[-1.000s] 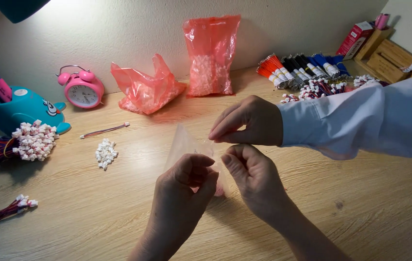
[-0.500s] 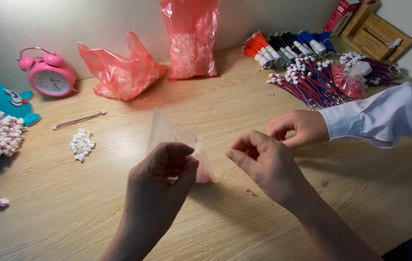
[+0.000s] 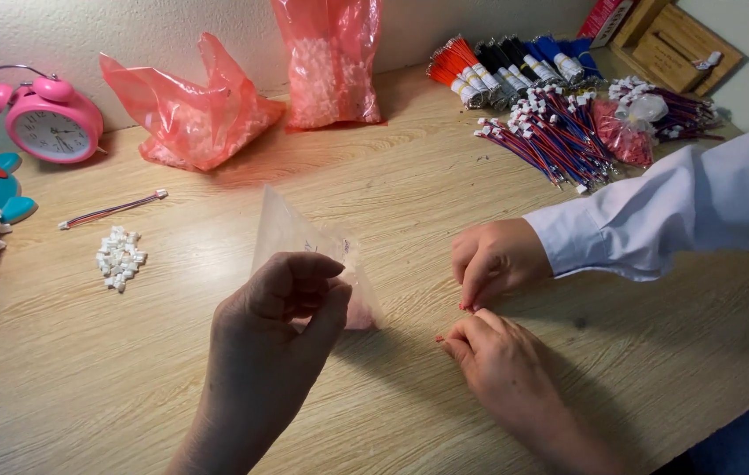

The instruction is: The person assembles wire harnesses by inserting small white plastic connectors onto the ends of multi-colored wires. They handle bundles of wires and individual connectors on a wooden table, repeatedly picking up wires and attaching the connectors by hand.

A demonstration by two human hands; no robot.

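My left hand [image 3: 277,325] pinches a small clear plastic bag [image 3: 291,233] by its lower edge and holds it upright over the wooden table [image 3: 392,193]. Something pale pink shows low inside the bag. To the right, my right hand [image 3: 493,356] rests on the table with its fingers curled, the fingertips pinched on a tiny red piece [image 3: 438,339]. Just above it, a co-worker's hand [image 3: 497,259] in a white sleeve [image 3: 673,215] presses its fingertips to the table beside mine.
Two red plastic bags [image 3: 198,110] [image 3: 330,62] stand at the back. A pink alarm clock [image 3: 49,119] is at back left, with a heap of small white connectors [image 3: 117,258] and a short wire [image 3: 110,211] nearby. Bundles of coloured wires [image 3: 550,97] lie at back right.
The co-worker's hand has drawn away from the bag and dropped to the table at the right. My right hand has let go near the bag and lowered to the table.
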